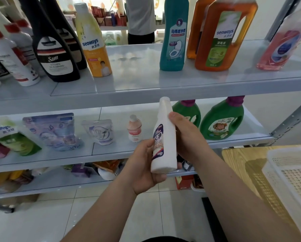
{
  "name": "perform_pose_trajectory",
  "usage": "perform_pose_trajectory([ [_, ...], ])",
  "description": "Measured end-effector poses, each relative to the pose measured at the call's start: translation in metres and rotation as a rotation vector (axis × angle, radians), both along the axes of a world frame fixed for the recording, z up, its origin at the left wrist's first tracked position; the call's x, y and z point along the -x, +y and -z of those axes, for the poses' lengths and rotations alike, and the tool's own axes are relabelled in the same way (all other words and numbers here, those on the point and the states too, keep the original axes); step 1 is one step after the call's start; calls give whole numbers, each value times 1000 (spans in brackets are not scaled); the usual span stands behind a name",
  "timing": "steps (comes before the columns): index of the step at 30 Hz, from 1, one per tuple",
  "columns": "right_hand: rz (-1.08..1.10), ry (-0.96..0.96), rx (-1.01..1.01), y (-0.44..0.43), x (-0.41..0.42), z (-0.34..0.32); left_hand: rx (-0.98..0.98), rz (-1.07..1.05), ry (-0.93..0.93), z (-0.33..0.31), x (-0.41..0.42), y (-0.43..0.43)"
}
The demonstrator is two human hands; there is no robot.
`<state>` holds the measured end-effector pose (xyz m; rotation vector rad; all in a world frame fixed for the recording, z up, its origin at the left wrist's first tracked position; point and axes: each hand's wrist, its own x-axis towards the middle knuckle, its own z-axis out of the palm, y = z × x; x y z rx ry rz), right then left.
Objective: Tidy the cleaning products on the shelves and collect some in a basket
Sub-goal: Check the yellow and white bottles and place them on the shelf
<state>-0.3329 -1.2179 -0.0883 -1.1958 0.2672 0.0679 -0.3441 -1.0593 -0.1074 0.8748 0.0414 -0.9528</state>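
I see left hand (146,165) cupping the base of a white bottle (165,147), right hand (187,137) wrapped round its upper back | bottle near upright, capped, purple-edged label with Chinese characters, held before the middle shelf (118,148) | upper shelf (137,72): black "Sam" bottle (54,55), yellow "seaways" bottle (94,44) | white basket (289,175) on desk (242,163), right.

Gloss, matt plastic and wood grain

The pale grey shelves (137,81) are gleaming smooth and glossy, and the upright (289,119) at right is showing as perforated metal. The near white bottle (167,142) is looking like matt plastic, while the far amber jugs (249,20) are shining as translucent plastic. At right, the white basket (275,168) is showing perforated plastic on a wood-grain table (242,163).
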Motion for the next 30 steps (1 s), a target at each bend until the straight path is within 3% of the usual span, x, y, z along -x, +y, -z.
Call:
perform_pose_trajectory([
  [5, 7, -58, 56, 5, 1, -4, -248, -57, -305, 12, -7, 10],
  [9, -68, -127, 323, 11, 3, -9, -436, -124, -592, 20, -15, 21],
  [12, 21, -206, 492, 12, 3, -15, -737, -220, -855, 26, -23, 29],
  [16, 22, -334, 1023, -2, -1, -33, -1058, -329, -1119, 32, -32, 43],
  [21, -131, -239, 1587, -7, -15, -45, -1299, -348, -1381, 27, -28, 51],
  [23, -127, -206, 1687, -8, -21, -50, -1319, -335, -1421, 23, -26, 53],
  [25, -90, -253, 1715, -8, -25, -55, -1216, -256, -1353, 17, -27, 57],
  [30, 67, -676, 1483, -6, -23, -61, -752, -108, -983, 2, -30, 67],
])
